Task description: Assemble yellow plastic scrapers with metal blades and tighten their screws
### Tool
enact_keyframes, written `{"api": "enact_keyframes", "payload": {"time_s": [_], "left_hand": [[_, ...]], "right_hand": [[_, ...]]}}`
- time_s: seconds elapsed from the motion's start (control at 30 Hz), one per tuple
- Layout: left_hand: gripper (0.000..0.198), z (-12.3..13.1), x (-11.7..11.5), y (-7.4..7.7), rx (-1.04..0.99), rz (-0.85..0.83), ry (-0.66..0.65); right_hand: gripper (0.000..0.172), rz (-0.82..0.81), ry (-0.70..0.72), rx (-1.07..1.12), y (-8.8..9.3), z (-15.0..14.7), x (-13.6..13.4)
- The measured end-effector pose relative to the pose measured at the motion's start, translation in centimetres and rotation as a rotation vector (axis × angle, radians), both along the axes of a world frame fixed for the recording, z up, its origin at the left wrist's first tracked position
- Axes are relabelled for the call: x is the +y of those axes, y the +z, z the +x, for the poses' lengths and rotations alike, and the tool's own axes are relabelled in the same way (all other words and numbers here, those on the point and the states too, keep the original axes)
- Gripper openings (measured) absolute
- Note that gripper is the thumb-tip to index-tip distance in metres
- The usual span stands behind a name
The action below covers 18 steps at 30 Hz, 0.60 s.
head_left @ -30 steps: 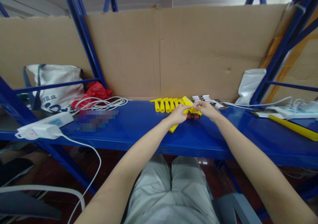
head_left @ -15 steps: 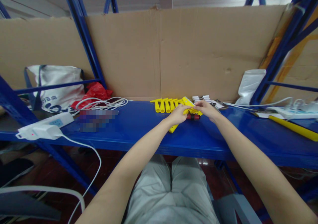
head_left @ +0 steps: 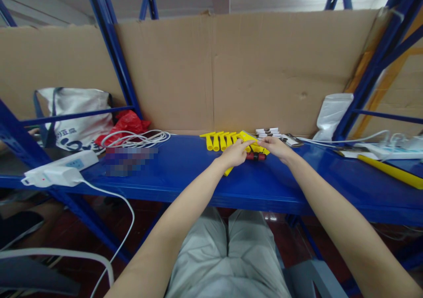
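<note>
Both my hands meet over the blue shelf. My left hand (head_left: pixel 234 154) is closed around a yellow scraper-like tool (head_left: pixel 246 135), whose flat wide end sticks up past the fingers. My right hand (head_left: pixel 276 148) pinches at the right edge of the same piece, fingertips close to my left hand's. Just left stands a row of several yellow tools (head_left: pixel 216 143) with tubular handles facing me. Below my fingers lies a red and black cylindrical object (head_left: pixel 257 156). Another yellow piece (head_left: pixel 228 171) shows partly under my left hand. More yellow parts (head_left: pixel 264 150) sit under my right fingers, partly hidden.
Small white and black pieces (head_left: pixel 267 132) lie behind my hands. To the left are a coiled white cable (head_left: pixel 148 138), a red plastic bag (head_left: pixel 127 124), a cloth bag (head_left: pixel 79 113) and a power strip (head_left: pixel 62 165). A long yellow-edged object (head_left: pixel 390 171) lies at the right.
The yellow tool's flat end has tipped lower and to the left between my hands. My hands have barely shifted.
</note>
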State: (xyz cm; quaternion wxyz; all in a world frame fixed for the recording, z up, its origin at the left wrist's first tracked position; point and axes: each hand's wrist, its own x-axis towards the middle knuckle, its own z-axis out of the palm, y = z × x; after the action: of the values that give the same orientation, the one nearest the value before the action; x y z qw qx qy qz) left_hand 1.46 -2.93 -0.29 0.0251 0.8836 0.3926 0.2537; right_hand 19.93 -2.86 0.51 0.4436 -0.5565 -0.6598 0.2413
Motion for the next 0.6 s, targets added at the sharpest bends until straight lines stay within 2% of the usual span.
{"api": "enact_keyframes", "payload": {"time_s": [0.13,0.27,0.47,0.6], "left_hand": [[0.056,-0.04,-0.54,0.06,0.083,0.044,0.066],[0.060,-0.01,-0.42,-0.21,0.091,0.035,0.075],[0.067,-0.26,-0.30,-0.11,-0.013,0.036,0.042],[0.068,-0.28,0.27,-0.10,-0.119,0.019,0.019]], "right_hand": [[0.042,0.024,-0.019,0.006,-0.07,-0.08,0.16],[0.043,0.050,-0.006,0.001,-0.30,0.13,0.47],[0.042,0.091,0.082,0.067,-0.21,0.51,0.25],[0.033,0.110,0.124,0.072,-0.03,0.81,0.23]]}}
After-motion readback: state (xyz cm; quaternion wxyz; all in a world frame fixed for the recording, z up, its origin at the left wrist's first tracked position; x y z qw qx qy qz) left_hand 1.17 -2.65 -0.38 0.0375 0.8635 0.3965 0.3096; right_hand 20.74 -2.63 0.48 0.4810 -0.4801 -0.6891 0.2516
